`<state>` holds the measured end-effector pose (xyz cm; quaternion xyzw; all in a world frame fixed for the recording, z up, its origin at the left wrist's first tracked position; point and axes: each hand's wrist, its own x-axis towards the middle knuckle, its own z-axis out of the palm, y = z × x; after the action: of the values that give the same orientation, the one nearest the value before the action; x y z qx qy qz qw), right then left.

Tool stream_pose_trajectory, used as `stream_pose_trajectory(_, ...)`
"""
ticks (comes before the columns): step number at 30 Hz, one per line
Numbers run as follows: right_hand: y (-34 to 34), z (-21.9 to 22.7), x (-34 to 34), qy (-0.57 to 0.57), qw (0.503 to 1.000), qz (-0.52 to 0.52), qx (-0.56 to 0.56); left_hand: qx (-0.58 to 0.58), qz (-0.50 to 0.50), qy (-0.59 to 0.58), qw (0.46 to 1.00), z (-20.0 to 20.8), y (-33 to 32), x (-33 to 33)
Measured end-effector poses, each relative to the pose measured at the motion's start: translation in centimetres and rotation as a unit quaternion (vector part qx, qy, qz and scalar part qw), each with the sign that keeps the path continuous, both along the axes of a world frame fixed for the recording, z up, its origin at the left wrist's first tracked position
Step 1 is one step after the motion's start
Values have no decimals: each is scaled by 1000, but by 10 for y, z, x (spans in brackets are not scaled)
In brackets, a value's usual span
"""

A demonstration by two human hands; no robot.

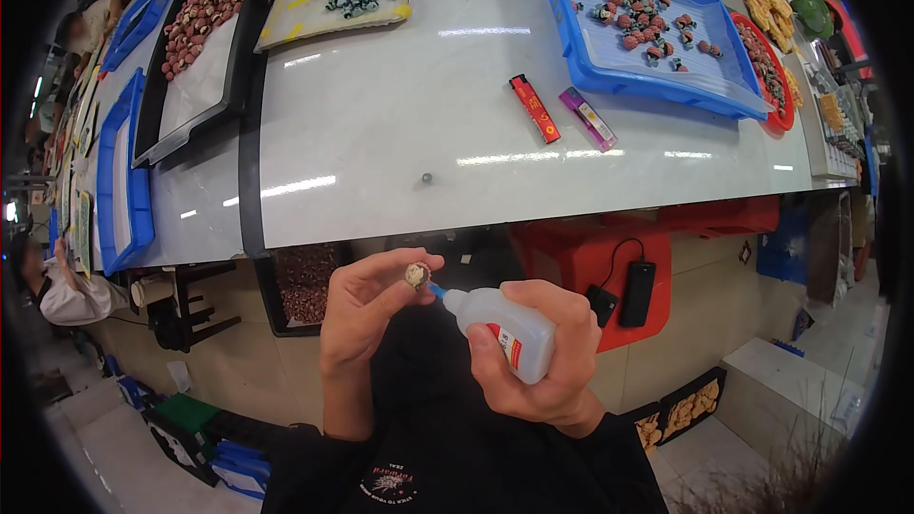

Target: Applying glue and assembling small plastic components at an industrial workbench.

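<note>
Between the thumb and fingers of my left hand (367, 300) is a small round cream and dark piece (416, 275). My right hand (543, 352) wraps round a translucent white squeeze bottle (514, 326) with a red and white label. The bottle tilts to the left, and its thin blue nozzle (437, 291) reaches the held piece or sits right beside it. Whether any liquid comes out is too small to see. Both hands are in front of the near table edge, over my dark shirt. A tiny dark green bead-like piece (427, 177) lies on the white table (371, 133) beyond them.
At the far right a blue tray (657, 90) holds several red and green pieces, beside a red basket (785, 114). A red lighter (535, 109) and a purple one (588, 119) lie nearby. Far left stand a black tray (243, 57) of reddish pieces and a board (276, 33) of green ones.
</note>
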<state>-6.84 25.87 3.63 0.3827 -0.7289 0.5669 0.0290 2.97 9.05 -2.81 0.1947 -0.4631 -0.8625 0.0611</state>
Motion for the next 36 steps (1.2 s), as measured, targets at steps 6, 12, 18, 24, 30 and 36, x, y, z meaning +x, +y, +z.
stream_pose_trajectory(6,2,0,4,3,1000,-11,-2,0,0,3,1000,-1,1,1)
stream_pose_trajectory(12,1,-3,6,2,1000,-15,-8,9,2,1,1000,-1,1,1)
stream_pose_trajectory(18,0,-4,5,9,1000,-15,-6,5,2,1,1000,0,1,0)
stream_pose_trajectory(24,2,-13,7,-70,996,-54,-21,30,15,-4,999,1,-2,0)
stream_pose_trajectory(30,-4,-43,-23,-199,966,-144,-79,63,32,20,997,-5,-12,5)
stream_pose_trajectory(36,-49,-84,-68,-170,974,-112,-103,61,50,37,996,-8,-15,6)
